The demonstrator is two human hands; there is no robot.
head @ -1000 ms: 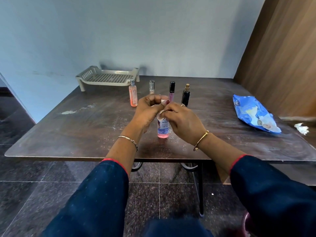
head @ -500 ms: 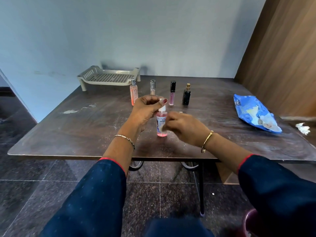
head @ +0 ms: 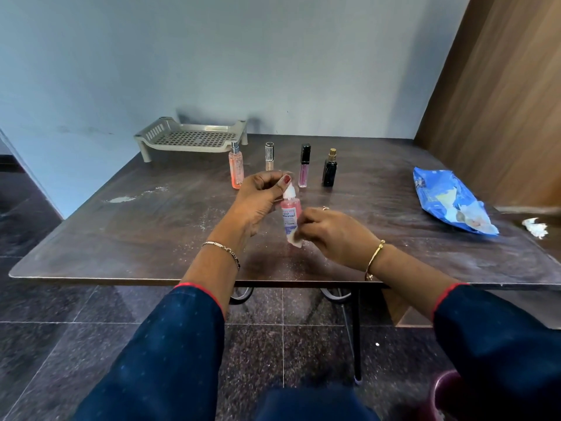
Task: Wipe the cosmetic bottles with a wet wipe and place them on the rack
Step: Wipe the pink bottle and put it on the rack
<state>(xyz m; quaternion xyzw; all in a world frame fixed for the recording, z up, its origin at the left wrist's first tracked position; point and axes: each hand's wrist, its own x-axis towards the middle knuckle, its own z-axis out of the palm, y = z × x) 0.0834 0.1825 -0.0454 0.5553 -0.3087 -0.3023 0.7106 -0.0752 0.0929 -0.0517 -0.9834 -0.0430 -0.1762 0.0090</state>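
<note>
My left hand (head: 258, 199) pinches the white cap of a small pink bottle (head: 290, 214) with a white label, held upright above the table. My right hand (head: 334, 235) grips a white wet wipe (head: 296, 240) against the bottle's lower part. Behind stand a peach spray bottle (head: 236, 167), a thin tube with a silver cap (head: 269, 156), a pink gloss tube with a black cap (head: 304, 166) and a black bottle with a gold top (head: 330, 168). The beige perforated rack (head: 194, 138) sits at the back left, with nothing on it.
A blue wet-wipe pack (head: 449, 202) lies at the right of the dark wooden table (head: 151, 226). A crumpled white wipe (head: 535, 227) lies at the far right edge. A wooden panel stands on the right, a pale wall behind.
My right hand has slid with the wipe from the bottle's top down to its lower part. My left hand still holds the cap.
</note>
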